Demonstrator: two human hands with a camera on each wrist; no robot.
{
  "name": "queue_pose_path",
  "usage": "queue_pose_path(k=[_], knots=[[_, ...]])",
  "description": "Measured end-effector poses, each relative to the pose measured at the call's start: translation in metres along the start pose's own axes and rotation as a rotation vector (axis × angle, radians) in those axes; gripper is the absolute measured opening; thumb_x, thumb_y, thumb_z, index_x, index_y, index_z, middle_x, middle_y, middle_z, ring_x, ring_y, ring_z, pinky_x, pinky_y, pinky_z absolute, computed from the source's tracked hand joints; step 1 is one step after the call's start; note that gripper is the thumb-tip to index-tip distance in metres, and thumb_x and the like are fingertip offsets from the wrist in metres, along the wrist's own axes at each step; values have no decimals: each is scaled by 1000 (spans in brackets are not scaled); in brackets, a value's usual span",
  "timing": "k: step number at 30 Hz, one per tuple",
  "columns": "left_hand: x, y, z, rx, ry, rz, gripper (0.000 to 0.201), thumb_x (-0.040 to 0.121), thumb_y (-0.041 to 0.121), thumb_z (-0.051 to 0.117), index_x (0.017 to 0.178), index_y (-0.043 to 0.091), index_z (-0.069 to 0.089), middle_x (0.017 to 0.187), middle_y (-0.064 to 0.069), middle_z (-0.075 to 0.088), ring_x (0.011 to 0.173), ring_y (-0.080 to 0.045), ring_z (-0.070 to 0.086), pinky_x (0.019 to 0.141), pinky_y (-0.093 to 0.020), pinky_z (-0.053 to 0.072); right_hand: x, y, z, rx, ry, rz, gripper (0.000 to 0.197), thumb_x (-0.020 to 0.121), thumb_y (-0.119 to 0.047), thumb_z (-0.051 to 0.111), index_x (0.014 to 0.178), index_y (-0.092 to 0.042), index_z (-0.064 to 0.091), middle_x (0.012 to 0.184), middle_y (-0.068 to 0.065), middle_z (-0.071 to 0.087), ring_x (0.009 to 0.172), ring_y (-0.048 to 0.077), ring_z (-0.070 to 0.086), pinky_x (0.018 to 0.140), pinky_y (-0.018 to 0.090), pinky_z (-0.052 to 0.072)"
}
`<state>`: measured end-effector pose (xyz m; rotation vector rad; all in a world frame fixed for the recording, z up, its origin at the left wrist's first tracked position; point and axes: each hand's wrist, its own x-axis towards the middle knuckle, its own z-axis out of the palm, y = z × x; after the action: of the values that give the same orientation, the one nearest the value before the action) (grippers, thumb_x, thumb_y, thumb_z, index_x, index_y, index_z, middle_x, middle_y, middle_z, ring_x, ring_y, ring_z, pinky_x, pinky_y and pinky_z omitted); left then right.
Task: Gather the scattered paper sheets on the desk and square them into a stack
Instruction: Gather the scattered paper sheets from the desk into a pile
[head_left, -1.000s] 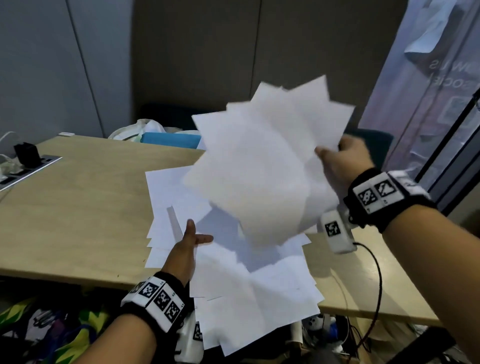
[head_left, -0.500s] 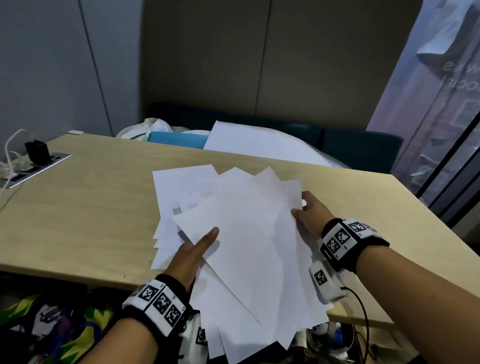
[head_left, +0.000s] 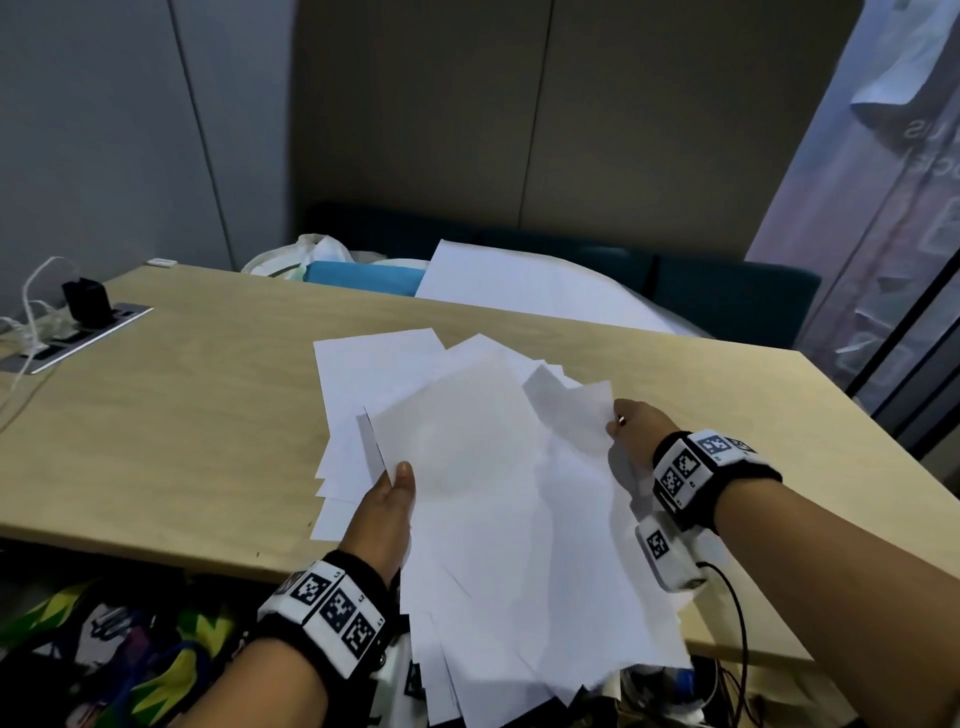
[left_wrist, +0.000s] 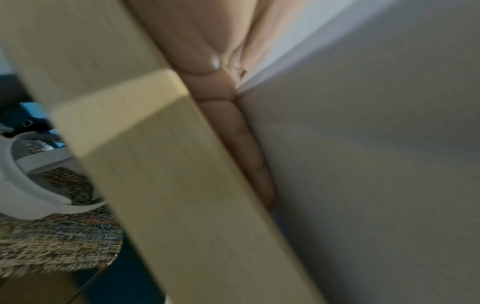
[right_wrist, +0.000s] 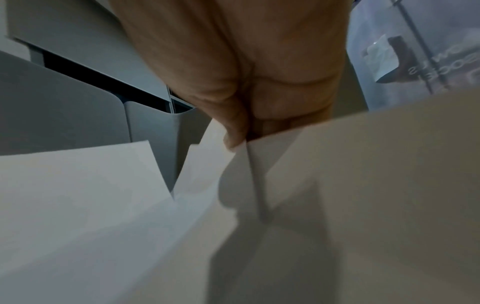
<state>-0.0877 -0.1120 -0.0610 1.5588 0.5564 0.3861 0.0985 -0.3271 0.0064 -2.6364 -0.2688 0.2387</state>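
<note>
A fanned bundle of white paper sheets (head_left: 498, 467) lies low over the wooden desk (head_left: 182, 415), its near end hanging past the front edge. My left hand (head_left: 395, 499) grips the bundle's left side, thumb on top; in the left wrist view its fingers (left_wrist: 233, 123) lie under the paper (left_wrist: 363, 164) beside the desk edge (left_wrist: 155, 164). My right hand (head_left: 623, 421) pinches the right edge; the right wrist view shows the hand (right_wrist: 239, 131) clamping several sheet corners (right_wrist: 363, 185). More sheets (head_left: 363, 374) lie flat beneath.
A power strip with a black charger (head_left: 83, 306) and white cable sits at the desk's far left. Beyond the far edge are a bag (head_left: 311, 254), a blue item (head_left: 363, 275), a large white sheet (head_left: 519, 291) and a teal sofa (head_left: 727, 296). Coloured cloth (head_left: 130, 649) lies below.
My right hand brought the fanned bundle down from mid-air onto the sheets on the desk. My left hand moved from lying flat on the pile to gripping the bundle's left side.
</note>
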Motion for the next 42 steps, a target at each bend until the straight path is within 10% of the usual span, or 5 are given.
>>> queue_pose_path(k=[8, 15, 23, 28, 42], knots=[[3, -2, 3, -8, -39, -76, 35, 101, 33, 40, 128, 17, 55, 118, 7, 56, 112, -9, 47, 99, -21, 30, 0, -15, 18, -89, -98, -54, 34, 95, -13, 50, 63, -16, 39, 72, 2, 47, 83, 23, 46, 72, 25, 29], [3, -14, 4, 41, 18, 9, 18, 94, 26, 56, 112, 28, 59, 106, 14, 66, 108, -15, 61, 98, -33, 45, 5, -14, 15, 67, -4, 6, 26, 96, -9, 46, 114, -2, 62, 115, 19, 64, 110, 33, 57, 86, 31, 42], [5, -18, 4, 53, 27, 23, 25, 93, 22, 58, 118, 23, 57, 106, 11, 66, 107, -17, 62, 95, -31, 45, -8, -10, 20, 261, -122, -59, 33, 95, -1, 43, 69, -19, 50, 64, -2, 46, 60, 13, 41, 57, 17, 38], [0, -13, 4, 95, 49, 67, 35, 94, 23, 56, 128, 23, 49, 111, 7, 63, 107, -17, 59, 93, -27, 40, -12, -17, 23, 336, -225, -54, 32, 87, 2, 45, 95, -23, 63, 88, -1, 65, 83, 16, 59, 77, 18, 45], [3, -14, 4, 92, 75, 12, 32, 96, 22, 50, 127, 13, 48, 120, -3, 61, 112, -24, 57, 100, -33, 42, -24, -7, 9, 683, -84, 89, 15, 86, 9, 60, 75, -1, 65, 46, -3, 61, 33, -4, 54, 37, 5, 40]])
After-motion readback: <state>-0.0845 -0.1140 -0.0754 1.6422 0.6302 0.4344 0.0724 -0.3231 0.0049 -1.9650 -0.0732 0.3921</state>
